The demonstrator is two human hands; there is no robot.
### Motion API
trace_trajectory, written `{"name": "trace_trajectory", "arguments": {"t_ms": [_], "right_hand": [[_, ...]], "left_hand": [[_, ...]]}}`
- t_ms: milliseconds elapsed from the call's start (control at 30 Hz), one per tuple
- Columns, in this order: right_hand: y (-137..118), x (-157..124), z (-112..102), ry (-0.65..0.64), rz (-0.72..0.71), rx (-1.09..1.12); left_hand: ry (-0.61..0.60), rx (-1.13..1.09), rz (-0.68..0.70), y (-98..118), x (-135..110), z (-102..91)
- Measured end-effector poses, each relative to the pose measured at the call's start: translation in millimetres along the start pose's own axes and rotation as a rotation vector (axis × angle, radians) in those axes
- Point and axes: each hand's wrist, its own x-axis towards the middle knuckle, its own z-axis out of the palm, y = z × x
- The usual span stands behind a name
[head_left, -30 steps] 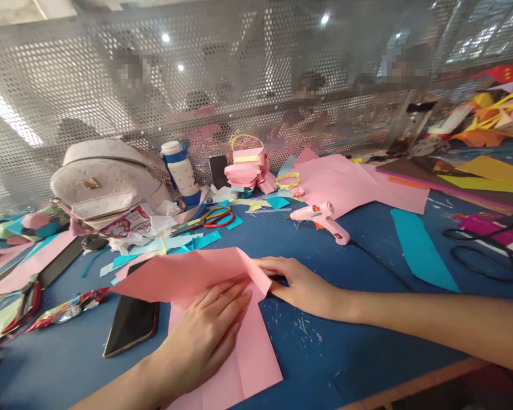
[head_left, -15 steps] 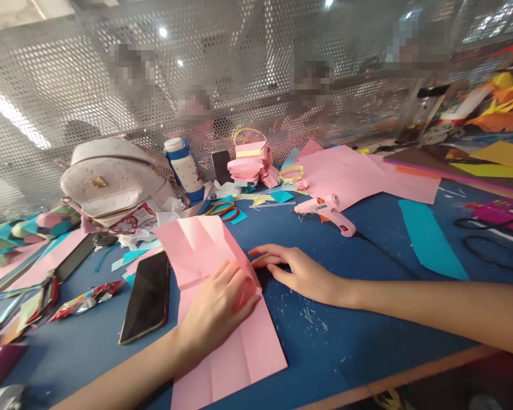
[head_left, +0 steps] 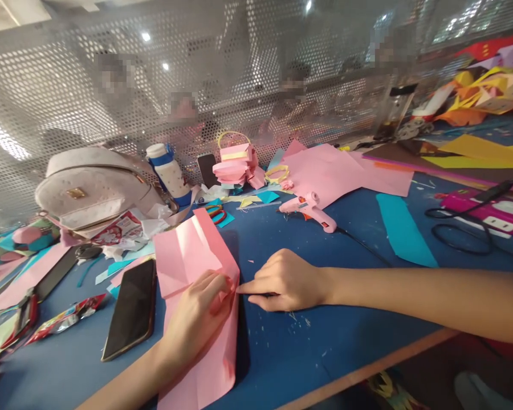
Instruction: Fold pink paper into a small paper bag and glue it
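A creased sheet of pink paper lies on the blue table, its right edge bent upward along a lengthwise fold. My left hand rests over its middle, with fingers curled and closed on the raised edge. From the right, my right hand reaches to the same edge. Its index finger is stretched out, the tip touching the paper; the thumb is apart from it, and nothing is held. Just left of the sheet lies a black phone.
Beyond my right hand lies a pink glue gun with its cord. A blue paper strip and a magenta power strip are at the right. Scissors, a water bottle, a backpack and a pink paper model stand or lie farther back.
The paper's right edge has risen and folded inward. My right hand has changed from loosely spread fingers to an outstretched index finger at that edge. The whole view has shifted slightly.
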Motion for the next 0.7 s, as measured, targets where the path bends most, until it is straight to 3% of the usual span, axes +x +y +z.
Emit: {"name": "trace_trajectory", "arguments": {"t_ms": [133, 300, 533, 600, 700], "right_hand": [[-2, 1, 2, -0.007, 0.044, 0.028], [-1, -1, 6, -0.082, 0.124, 0.031], [1, -1, 7, -0.069, 0.148, 0.077], [4, -1, 5, -0.072, 0.128, 0.060], [9, -1, 2, -0.089, -0.020, -0.001]], "left_hand": [[0.002, -0.001, -0.010, 4, 1, -0.8], [0.028, 0.013, 0.124, 8, 3, -0.2], [0.045, 0.134, 0.239, 13, 6, -3.4], [0.052, 0.184, 0.259, 15, 6, -4.2], [0.093, 0.262, 0.335, 18, 6, -3.8]]}}
